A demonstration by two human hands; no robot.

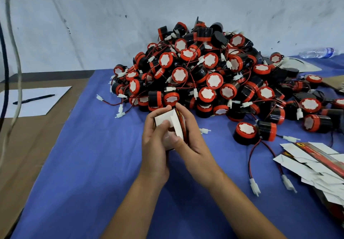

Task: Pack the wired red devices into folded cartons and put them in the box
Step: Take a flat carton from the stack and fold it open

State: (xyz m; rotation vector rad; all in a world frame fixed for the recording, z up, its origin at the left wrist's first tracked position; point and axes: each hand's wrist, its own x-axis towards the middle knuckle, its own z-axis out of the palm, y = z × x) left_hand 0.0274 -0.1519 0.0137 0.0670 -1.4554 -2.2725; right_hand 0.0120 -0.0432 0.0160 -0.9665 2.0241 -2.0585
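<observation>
Small carton (170, 125) is gripped by L hand (154, 142) and R hand (188, 138), flaps held by curled fingers; red device pile (210, 74) is heaped just behind.

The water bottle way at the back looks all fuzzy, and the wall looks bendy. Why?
In the head view, the water bottle sits at the far right edge, where the wide-angle picture goes soft and smeary; that same lens bows the wall and table edges. The carton in the left hand and right hand looks sharper, with soft, even light and no glare.
</observation>
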